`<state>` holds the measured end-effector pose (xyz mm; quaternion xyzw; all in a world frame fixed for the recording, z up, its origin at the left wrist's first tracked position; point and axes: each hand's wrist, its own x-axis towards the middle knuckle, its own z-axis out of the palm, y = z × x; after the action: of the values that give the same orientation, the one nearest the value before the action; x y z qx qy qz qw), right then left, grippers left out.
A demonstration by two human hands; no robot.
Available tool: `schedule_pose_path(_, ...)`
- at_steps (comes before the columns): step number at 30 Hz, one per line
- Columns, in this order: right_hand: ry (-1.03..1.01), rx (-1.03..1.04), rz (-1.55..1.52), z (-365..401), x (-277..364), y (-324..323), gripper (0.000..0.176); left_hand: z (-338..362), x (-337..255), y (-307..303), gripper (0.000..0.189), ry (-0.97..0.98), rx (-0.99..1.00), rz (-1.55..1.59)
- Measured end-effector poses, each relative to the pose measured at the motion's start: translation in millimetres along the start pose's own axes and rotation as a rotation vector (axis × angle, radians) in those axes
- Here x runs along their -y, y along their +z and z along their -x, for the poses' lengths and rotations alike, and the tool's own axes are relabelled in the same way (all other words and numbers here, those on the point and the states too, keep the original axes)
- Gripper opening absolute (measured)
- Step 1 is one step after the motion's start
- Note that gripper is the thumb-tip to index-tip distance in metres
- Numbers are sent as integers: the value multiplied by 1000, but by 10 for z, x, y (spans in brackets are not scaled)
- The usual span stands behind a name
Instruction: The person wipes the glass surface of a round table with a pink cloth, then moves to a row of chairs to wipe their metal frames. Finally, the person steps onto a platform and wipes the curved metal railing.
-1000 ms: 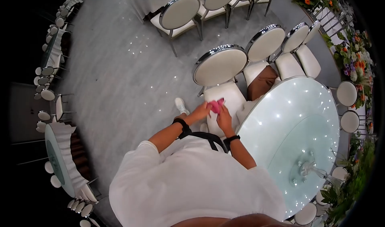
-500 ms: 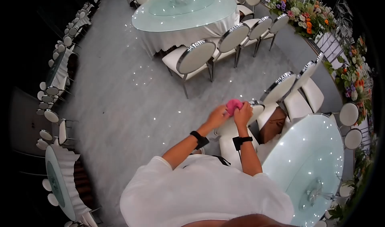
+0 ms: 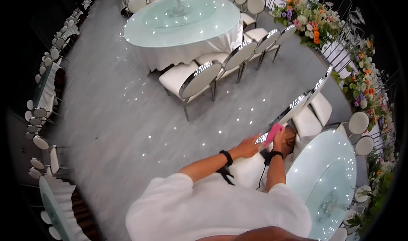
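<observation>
My right hand (image 3: 279, 139) is closed on a pink cloth (image 3: 272, 134), which lies against the shiny silver rim of a round chair back (image 3: 261, 139). At the near side of the same rim, my left hand (image 3: 247, 148) has its fingers closed on the edge, close to the lower end of the cloth; the fingertips are partly blurred. The chair's white seat (image 3: 250, 168) shows below my forearms. Both wrists wear black bands.
A round glass-topped table (image 3: 314, 177) stands at my right, with more white chairs (image 3: 307, 121) beyond my hands. Ahead is another round table (image 3: 182, 28) with chairs (image 3: 202, 79) along it. Flower arrangements (image 3: 314, 24) line the right side. Glossy grey floor (image 3: 127, 113) stretches to the left.
Both hands have moved right and down to the chair rim. The pink cloth, bunched between both hands before, is now spread longer against the rim under my right hand.
</observation>
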<state>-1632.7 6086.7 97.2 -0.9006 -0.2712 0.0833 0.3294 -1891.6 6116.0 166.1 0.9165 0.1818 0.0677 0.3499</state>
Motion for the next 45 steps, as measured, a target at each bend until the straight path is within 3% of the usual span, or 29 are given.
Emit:
schedule_pose_path(5,-55,77,-132,-373,-737,308,39,-64,190,110,59,139,-34,42)
schedule_pose_path(7,-5,31,-448,-606,-1260,681,38,-18,179,-2,63,125,49,122)
schedule_pose_path(8,2,47,-443,-551,-1209,660,38,-7,206,-45,63,109,52,130)
schedule_pose_path(10,320,235,-846,-408,-835,364,33,-37,331,-155,62,168,236,248)
schedule_pose_path(12,399,330,-893,-131,7,-39,33,12,437,-420,63,171,336,246)
schedule_pose_path(14,61,546,-964,-13,171,-326,35,-42,762,-622,64,219,455,466)
schedule_pose_path(15,-15,481,-844,12,235,-321,34,-20,912,-643,65,162,411,444)
schedule_pose_path(16,-58,485,-909,-21,141,-252,34,20,1058,-690,66,101,375,416)
schedule_pose_path(17,119,427,-914,66,302,-301,32,17,1063,-1059,69,-9,528,351)
schedule_pose_path(18,103,436,-125,-126,313,-338,31,41,1212,-1179,69,-42,521,326)
schedule_pose_path(19,-127,408,188,-148,339,-329,32,76,1340,-1220,72,-41,475,364)
schedule_pose_path(20,-35,396,374,-168,404,-238,34,94,1460,-1314,75,-32,425,408)
schedule_pose_path(22,-76,661,538,-17,1466,-476,36,137,1519,-1603,82,-97,372,454)
schedule_pose_path(25,-367,906,228,117,2371,12,38,242,1665,-1863,80,-161,286,517)
schedule_pose_path(26,-457,940,189,294,2946,-24,39,252,1733,-1920,73,-29,250,636)
schedule_pose_path(27,-456,1041,209,328,3132,184,41,217,1799,-2013,66,113,207,747)
schedule_pose_path(28,-519,976,245,419,3406,281,42,181,1842,-2206,66,119,199,750)
schedule_pose_path(30,-587,898,281,572,3775,383,43,258,1821,-2689,53,-342,493,662)
schedule_pose_path(31,-581,872,290,619,3908,416,43,413,1761,-2793,43,-297,142,907)
schedule_pose_path(34,-581,826,284,634,3993,638,43,630,2219,-2991,41,-435,5,766)
schedule_pose_path(35,-579,834,309,627,3949,715,39,640,2791,-2686,43,-239,-24,681)
schedule_pose_path(38,-582,808,303,702,3929,921,34,913,2580,-3351,40,-337,43,810)
schedule_pose_path(42,-650,630,157,816,4086,1345,30,1042,2827,-3618,35,-363,88,853)
schedule_pose_path(45,-649,552,106,858,4354,1597,30,977,3359,-3432,32,-251,-185,755)
